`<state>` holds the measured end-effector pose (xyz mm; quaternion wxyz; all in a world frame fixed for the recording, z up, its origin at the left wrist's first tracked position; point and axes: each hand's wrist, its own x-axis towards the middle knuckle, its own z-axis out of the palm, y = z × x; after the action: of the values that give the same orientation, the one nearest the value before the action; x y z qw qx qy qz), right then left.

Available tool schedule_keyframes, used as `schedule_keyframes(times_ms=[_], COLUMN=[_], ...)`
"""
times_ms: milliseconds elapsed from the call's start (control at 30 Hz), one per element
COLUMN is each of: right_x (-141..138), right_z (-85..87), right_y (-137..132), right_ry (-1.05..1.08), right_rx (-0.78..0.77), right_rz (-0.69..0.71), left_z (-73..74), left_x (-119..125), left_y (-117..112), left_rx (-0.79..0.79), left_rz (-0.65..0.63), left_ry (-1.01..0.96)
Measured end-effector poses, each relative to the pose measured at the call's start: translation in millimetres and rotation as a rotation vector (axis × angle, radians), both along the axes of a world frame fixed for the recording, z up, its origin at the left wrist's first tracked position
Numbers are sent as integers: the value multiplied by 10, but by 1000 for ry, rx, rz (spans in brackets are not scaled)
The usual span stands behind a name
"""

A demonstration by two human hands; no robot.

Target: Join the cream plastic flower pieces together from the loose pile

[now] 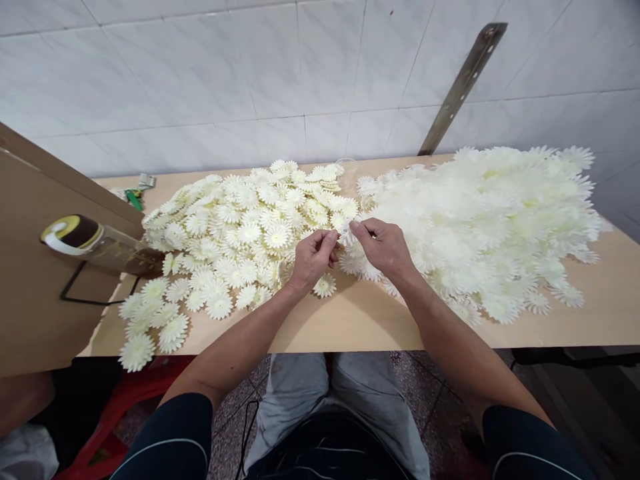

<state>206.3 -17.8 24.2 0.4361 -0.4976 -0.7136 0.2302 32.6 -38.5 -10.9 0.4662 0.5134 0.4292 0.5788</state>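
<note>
My left hand [313,259] and my right hand [383,245] meet above the middle of the table, fingertips nearly touching. My right thumb and finger pinch the edge of a whitish artificial flower [346,235]. My left fingers are closed in a pinch beside it; what lies between them is too small to make out. A heap of cream artificial flowers [250,233] spreads to the left of my hands. To the right lies a larger pile of paler, more see-through flower pieces [480,227]. One loose flower [325,285] rests just below my left hand.
A bottle with a white handle [75,237] stands at the left by a cardboard panel [40,280]. Behind it lies a small green item [134,198]. A metal bracket [463,90] leans on the tiled wall. Some flowers overhang the table's [350,330] front left edge. Part of another person [25,400] shows lower left.
</note>
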Motion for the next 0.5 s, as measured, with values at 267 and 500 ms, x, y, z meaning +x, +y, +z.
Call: schedule_keyframes(times_ms=[267,500], right_x=[-65,-59], right_z=[-14,-10], right_y=[-14,-51], right_ry=[41,85], right_rx=[-90,-235], right_rz=[4,21], left_z=[-29,-23], left_x=[15,12], left_y=[16,25], left_rx=[-20,-48], left_rz=[1,-22], left_ry=[-21,-28])
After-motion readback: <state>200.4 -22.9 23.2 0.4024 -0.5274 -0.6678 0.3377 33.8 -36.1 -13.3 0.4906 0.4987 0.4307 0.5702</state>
